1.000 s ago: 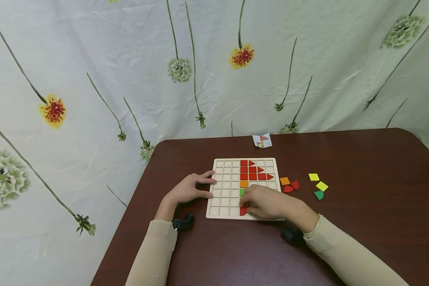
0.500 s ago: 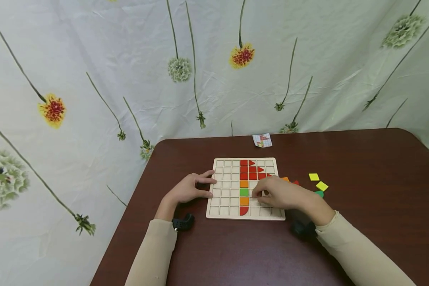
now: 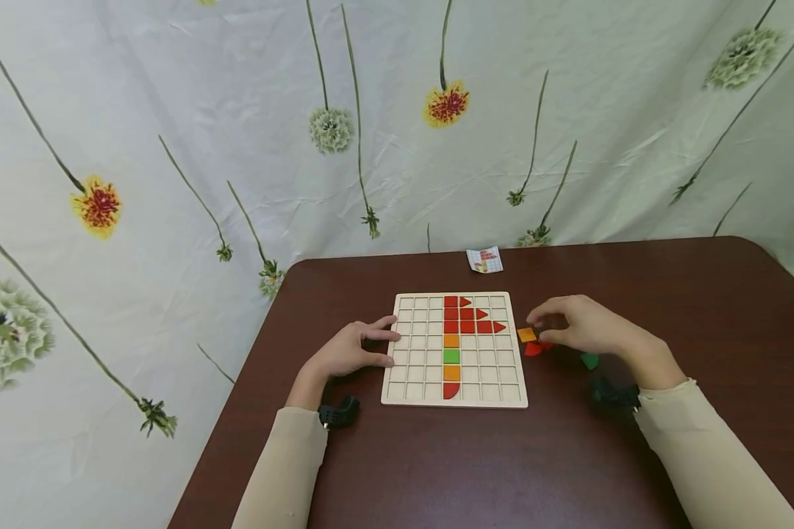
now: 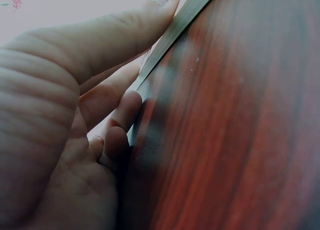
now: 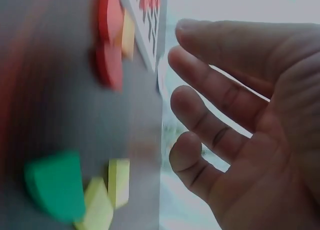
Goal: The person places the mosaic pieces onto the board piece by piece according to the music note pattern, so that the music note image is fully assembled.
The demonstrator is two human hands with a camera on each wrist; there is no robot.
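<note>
Clearly, our spread left hand [image 3: 352, 348] touches the pale wooden gridboard [image 3: 490, 375]; our relaxed, empty right hand [image 3: 592, 328] partly hides a red wedge [image 3: 547, 345].

Glossy wood-grained table [image 3: 397, 463], matt wooden board [image 3: 415, 357], wrinkled cloth backdrop [image 3: 403, 169]

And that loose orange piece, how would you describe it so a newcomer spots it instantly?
On the dark brown table, find the pale gridded board. By its right edge lies a flat orange square, beside red pieces. It is the only orange visible off the board, while those red neighbours are curved.
</note>
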